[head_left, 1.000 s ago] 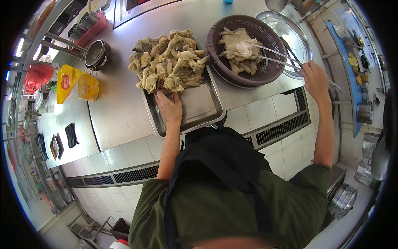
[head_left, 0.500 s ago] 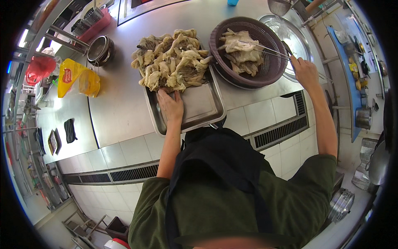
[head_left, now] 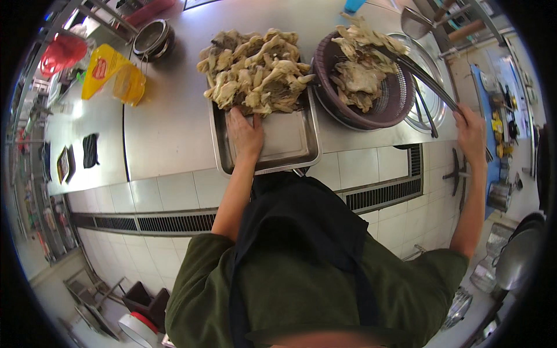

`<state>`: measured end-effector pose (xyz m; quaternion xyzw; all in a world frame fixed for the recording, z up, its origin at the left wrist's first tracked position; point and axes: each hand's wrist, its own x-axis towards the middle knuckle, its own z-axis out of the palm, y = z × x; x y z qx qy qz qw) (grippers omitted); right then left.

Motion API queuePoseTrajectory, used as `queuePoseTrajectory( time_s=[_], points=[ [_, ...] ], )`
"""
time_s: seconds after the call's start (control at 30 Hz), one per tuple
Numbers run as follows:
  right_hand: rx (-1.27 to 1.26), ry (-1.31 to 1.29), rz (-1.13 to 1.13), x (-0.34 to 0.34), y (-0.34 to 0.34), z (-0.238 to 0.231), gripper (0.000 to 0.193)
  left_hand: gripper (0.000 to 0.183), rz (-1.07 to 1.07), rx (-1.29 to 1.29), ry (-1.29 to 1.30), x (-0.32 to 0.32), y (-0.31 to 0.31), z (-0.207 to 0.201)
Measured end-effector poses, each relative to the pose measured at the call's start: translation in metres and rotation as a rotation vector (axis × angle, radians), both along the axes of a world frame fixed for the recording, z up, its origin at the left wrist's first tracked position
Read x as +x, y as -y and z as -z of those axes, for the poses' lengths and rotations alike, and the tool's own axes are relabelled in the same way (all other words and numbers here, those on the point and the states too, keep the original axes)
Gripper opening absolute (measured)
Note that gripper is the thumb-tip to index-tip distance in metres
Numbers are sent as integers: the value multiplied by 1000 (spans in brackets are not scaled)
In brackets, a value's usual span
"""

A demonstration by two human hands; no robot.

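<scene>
My left hand (head_left: 246, 137) lies in a rectangular metal tray (head_left: 289, 139), fingers stretched out. Its fingertips touch the near edge of a heap of pale cooked chicken pieces (head_left: 258, 69). Off to the right, my right hand (head_left: 471, 132) is closed round long metal tongs (head_left: 438, 87). Their far end reaches over a brown plastic colander (head_left: 322, 81), at a ragged piece of chicken (head_left: 368, 38) raised above its far rim. More chicken (head_left: 358, 84) sits inside the colander. How the tips grip the raised piece is hard to make out.
A round silver tray (head_left: 434, 107) with a dark-handled tool (head_left: 426, 113) on it lies behind the colander. Metal ladles (head_left: 416, 24) hang at the far right. On the left stand a yellow pouch (head_left: 119, 78) and a metal strainer pot (head_left: 153, 39). A blue cup (head_left: 353, 6) is farther back.
My right hand has moved right and nearer to me with the tongs. Chicken from the colander is now raised at its far rim. My left hand stays against the heap.
</scene>
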<state>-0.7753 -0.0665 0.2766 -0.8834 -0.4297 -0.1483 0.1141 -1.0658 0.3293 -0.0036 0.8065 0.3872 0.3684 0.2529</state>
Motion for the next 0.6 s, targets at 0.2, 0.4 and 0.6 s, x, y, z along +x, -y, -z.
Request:
queuePoseTrajectory(
  time_s=[0.2, 0.4, 0.6],
  points=[
    [33, -246, -193, -40, -13, -23, 17, 43, -23, 80, 17, 3, -3, 4],
    [-162, -207, -449, -55, -77, 9, 18, 45, 60, 10, 93, -5, -7, 0],
    [-256, -6, -495, -25, -152, 49, 12, 43, 123, -69, 103, -16, -33, 6]
  ],
)
